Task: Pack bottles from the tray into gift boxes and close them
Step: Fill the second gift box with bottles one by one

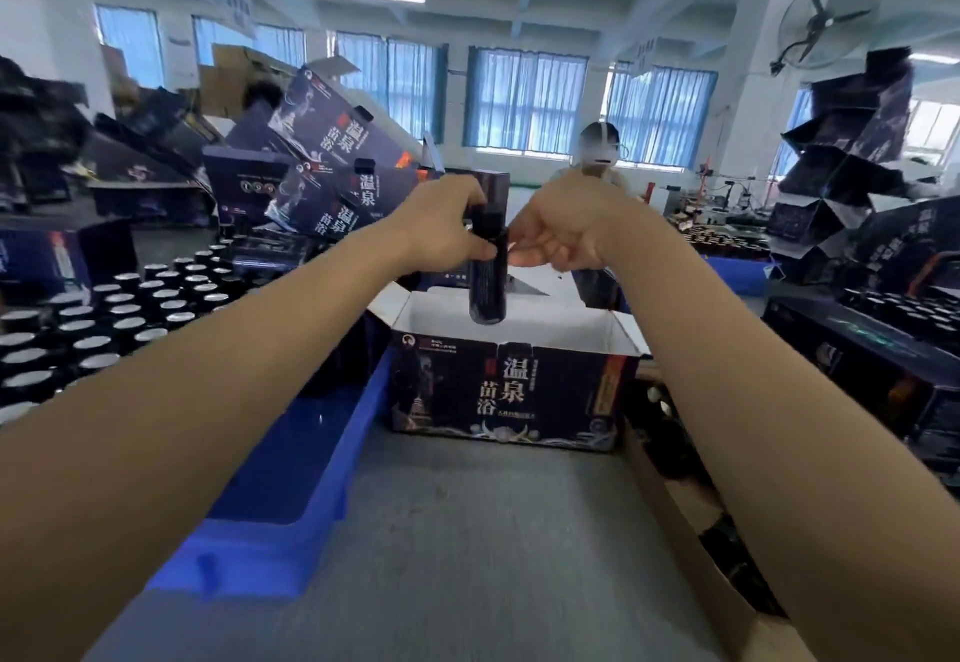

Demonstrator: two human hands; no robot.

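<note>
A dark bottle (487,292) hangs upright over the open gift box (511,391), its base level with the box's white inside. My left hand (447,230) grips the bottle near its top from the left. My right hand (563,232) pinches it from the right, fingers curled. The gift box is dark blue with white Chinese lettering and its top flaps stand open. To the left, a tray holds several dark bottles with silver caps (119,318).
A blue plastic bin (291,495) sits left of the grey table surface. A brown cardboard edge (680,521) runs along the right. Stacks of dark gift boxes (332,152) rise behind and at right (852,152). A person (597,157) stands across the table.
</note>
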